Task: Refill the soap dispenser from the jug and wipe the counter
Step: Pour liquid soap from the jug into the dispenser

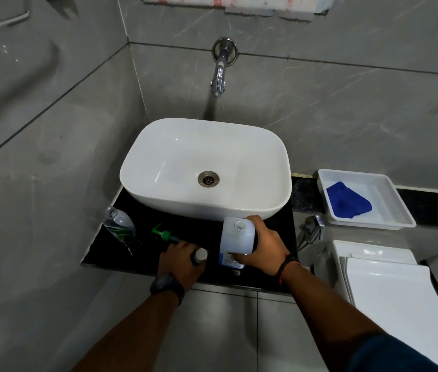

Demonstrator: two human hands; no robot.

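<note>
On the black bench [271, 277] before the white basin [204, 146], an open, uncapped dispenser bottle [120, 227] stands far left, its green pump [164, 234] lying just beside it. Next, the left hand [180, 260] is closed around a small cap [201, 254], probably the jug's. Right of it, the right hand [264, 244] wraps the upright jug [236, 241], open-mouthed, partly full. It looks heavy enough to slosh and possibly slick, so a firm hold on its side handle suits. Far right, a blue cloth [347, 201] waits in a tray [402, 221].
</note>
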